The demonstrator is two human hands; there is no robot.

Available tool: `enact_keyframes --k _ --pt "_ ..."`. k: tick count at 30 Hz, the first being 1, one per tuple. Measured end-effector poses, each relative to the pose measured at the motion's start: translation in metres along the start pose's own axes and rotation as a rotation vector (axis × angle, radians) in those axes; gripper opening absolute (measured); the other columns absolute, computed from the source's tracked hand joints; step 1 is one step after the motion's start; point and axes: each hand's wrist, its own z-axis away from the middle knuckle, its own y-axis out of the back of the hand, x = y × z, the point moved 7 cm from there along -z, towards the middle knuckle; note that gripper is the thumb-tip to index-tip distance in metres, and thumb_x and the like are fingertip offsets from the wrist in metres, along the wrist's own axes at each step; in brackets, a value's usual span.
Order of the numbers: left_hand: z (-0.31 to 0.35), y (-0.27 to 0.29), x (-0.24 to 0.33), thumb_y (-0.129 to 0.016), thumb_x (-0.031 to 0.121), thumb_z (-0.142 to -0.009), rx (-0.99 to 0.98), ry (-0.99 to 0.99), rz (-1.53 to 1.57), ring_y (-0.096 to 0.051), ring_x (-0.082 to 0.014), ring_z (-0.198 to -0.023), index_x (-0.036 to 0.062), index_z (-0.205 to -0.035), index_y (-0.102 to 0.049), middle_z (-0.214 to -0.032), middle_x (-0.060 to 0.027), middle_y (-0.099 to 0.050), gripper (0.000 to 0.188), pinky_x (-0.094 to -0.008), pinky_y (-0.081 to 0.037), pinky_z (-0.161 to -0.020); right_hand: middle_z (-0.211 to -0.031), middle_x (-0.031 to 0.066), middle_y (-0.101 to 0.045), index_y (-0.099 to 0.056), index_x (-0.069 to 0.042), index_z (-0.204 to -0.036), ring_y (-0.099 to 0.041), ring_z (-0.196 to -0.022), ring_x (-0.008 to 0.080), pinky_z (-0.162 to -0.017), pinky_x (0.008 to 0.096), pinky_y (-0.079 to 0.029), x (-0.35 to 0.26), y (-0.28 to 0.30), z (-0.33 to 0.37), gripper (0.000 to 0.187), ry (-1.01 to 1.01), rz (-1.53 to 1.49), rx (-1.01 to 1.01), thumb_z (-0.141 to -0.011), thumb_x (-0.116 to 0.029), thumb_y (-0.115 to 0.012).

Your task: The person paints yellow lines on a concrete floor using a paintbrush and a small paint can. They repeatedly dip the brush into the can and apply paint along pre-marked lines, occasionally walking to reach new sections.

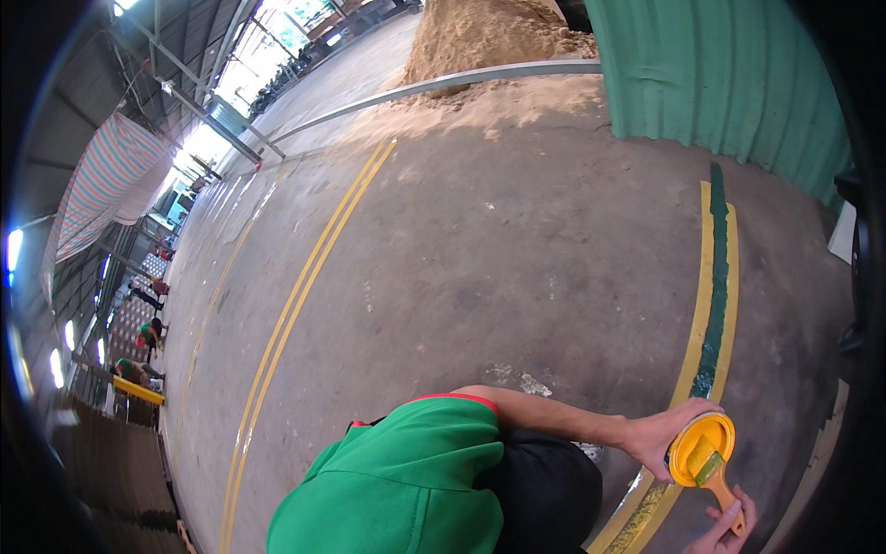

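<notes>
One brush (724, 492), pinched by right hand (729, 528), slants up-left into the can (687, 454) left hand (656, 438) grips.

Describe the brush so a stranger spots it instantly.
Follow the green stripe down to the round can of yellow paint in the left hand. Over its mouth is the brush, its tan handle in the right hand; its green-smeared head stands out against the yellow.

You have a grey floor (443, 258) underfoot, its paired yellow lines (314, 277) running along your left. Ahead of you, a sand heap (489, 37) spreads beneath a pale rail (526, 70); a green corrugated wall (720, 83) stands to your right. Striped sheeting (111, 180) and bright tube lights (56, 367) hang at your left, under what seems a metal roof (65, 78).
</notes>
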Motion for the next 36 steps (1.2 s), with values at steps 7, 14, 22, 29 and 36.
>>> enact_keyframes --k 7,14,22,29,36 --pt "0.0 -0.001 -0.002 -0.09 0.029 -0.055 0.02 -0.013 -0.024 -0.039 -0.0358 -0.129 0.0005 -0.144 -0.028 -0.135 -0.0196 -0.04 0.112 -0.0424 -0.031 -0.113 -0.095 0.022 -0.072 -0.061 0.013 -0.109 -0.069 -0.069 0.0245 -0.058 0.029 -0.061 0.003 -0.008 0.002 0.025 0.036 0.023 -0.049 -0.099 -0.01 -0.064" --pt "0.001 0.005 0.006 -0.092 0.037 -0.056 0.005 -0.061 -0.096 -0.035 -0.0378 -0.135 0.0017 -0.147 -0.03 -0.142 -0.0198 -0.038 0.115 -0.0456 -0.028 -0.116 -0.111 0.0183 -0.068 -0.062 0.007 -0.117 -0.069 -0.086 0.0233 -0.07 0.0293 -0.06 0.022 -0.014 0.0 0.026 -0.15 0.06 -0.115 -0.102 -0.013 -0.06" --pt "0.004 -0.013 -0.022 -0.098 0.021 -0.054 -0.017 0.185 0.213 -0.043 -0.0316 -0.136 0.0035 -0.146 -0.031 -0.142 -0.0164 -0.041 0.114 -0.0431 -0.033 -0.117 -0.095 0.0118 -0.072 -0.066 0.004 -0.108 -0.068 -0.072 0.0129 -0.065 0.0215 -0.052 0.025 0.009 0.026 0.017 -0.24 0.023 0.092 -0.093 -0.003 -0.067" --pt "0.006 -0.045 -0.019 -0.099 0.02 -0.052 -0.284 0.032 0.01 -0.042 -0.0347 -0.14 0.0062 -0.149 -0.02 -0.152 -0.0238 -0.036 0.125 -0.0463 -0.032 -0.119 -0.091 0.0096 -0.072 -0.068 0.003 -0.106 -0.069 -0.073 0.0118 -0.065 0.0222 -0.053 0.035 0.029 0.058 0.016 -0.346 0.017 0.276 -0.092 -0.003 -0.07" --pt "0.022 -0.099 -0.026 -0.098 0.017 -0.053 -0.456 -0.001 0.084 -0.043 -0.0352 -0.139 0.0063 -0.148 -0.022 -0.148 -0.0225 -0.04 0.122 -0.0473 -0.031 -0.119 -0.101 0.016 -0.071 -0.063 0.005 -0.11 -0.07 -0.081 0.017 -0.07 0.0287 -0.06 0.053 0.053 0.111 0.017 -0.498 0.071 0.347 -0.098 -0.008 -0.063"
